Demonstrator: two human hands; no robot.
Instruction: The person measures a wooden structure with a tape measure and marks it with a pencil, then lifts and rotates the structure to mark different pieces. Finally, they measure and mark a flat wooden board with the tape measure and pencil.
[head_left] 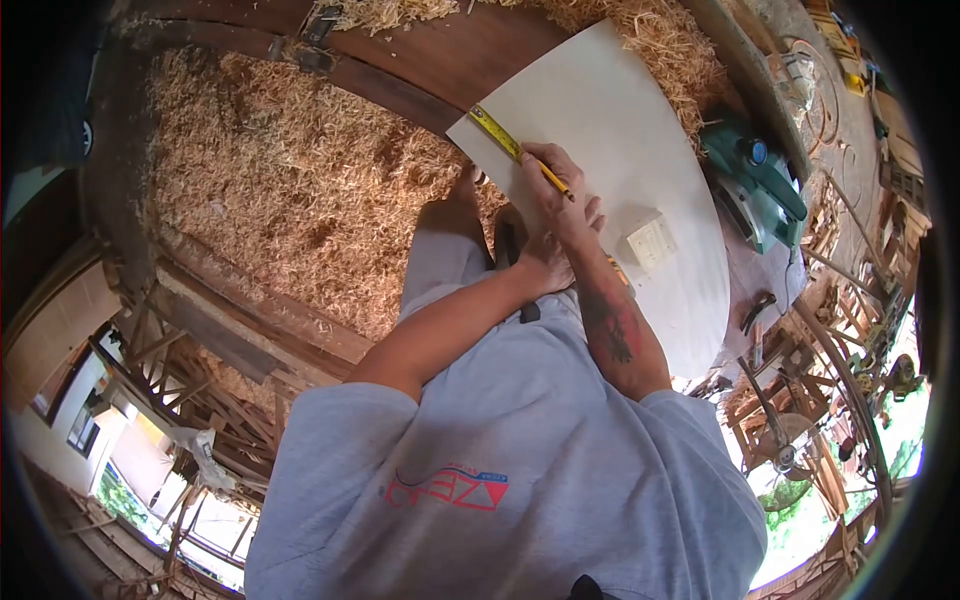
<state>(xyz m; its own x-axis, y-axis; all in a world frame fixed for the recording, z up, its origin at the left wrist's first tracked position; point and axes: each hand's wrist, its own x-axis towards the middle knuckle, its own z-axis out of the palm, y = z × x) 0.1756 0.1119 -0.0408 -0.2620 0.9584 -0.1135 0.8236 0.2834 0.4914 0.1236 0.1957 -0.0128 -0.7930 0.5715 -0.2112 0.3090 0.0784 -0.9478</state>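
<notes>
My right hand (553,182) pinches a yellow pencil (556,183) over a pale curved board (665,150). A yellow tape measure blade (496,132) lies along the board's near-left end, reaching up to its corner. Another yellow strip (617,268) shows beside my right forearm. My left hand (550,262) crosses beneath my right wrist, its fingertips spread out past it at the board's edge; the wrist hides part of this hand. To the right on the board rests a small light wooden block (651,243).
A green power planer (752,185) sits just right of the board. Wood shavings (290,190) cover the floor at the left. Dark planks (440,55) run behind the board. Wooden beams (270,305) lie at the lower left, with scrap wood at the far right.
</notes>
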